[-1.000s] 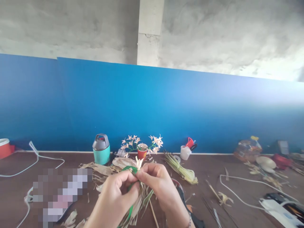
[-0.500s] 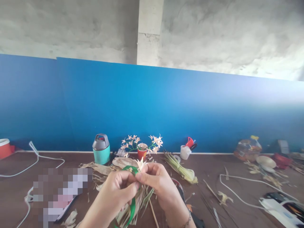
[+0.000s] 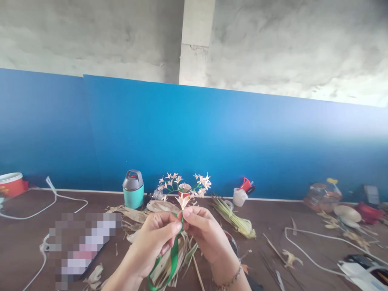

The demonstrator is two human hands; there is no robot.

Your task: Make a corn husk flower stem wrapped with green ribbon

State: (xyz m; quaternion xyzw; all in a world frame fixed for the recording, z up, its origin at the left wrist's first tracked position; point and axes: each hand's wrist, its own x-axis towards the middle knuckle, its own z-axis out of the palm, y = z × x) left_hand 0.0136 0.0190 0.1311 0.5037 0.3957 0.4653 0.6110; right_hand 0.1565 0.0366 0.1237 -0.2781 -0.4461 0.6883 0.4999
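Note:
My left hand (image 3: 153, 240) and my right hand (image 3: 205, 232) meet in front of me, fingertips pinched together on a small pale craft flower (image 3: 182, 201). A green ribbon (image 3: 171, 262) runs down from the pinch and loops below my left hand. Dried husk leaves (image 3: 182, 258) lie under both hands on the brown floor. Both hands are closed on the flower's stem and the ribbon.
Behind the hands stand a red cup of finished pale flowers (image 3: 183, 188), a teal flask (image 3: 133, 188) and a bundle of green-white leaves (image 3: 235, 214). White cords (image 3: 315, 238) trail left and right. A red bowl (image 3: 11, 184) sits far left, clutter far right.
The ribbon, first looped over the top of the flower stem, now hangs down below my left hand. Both hands have shifted slightly right and up with the flower.

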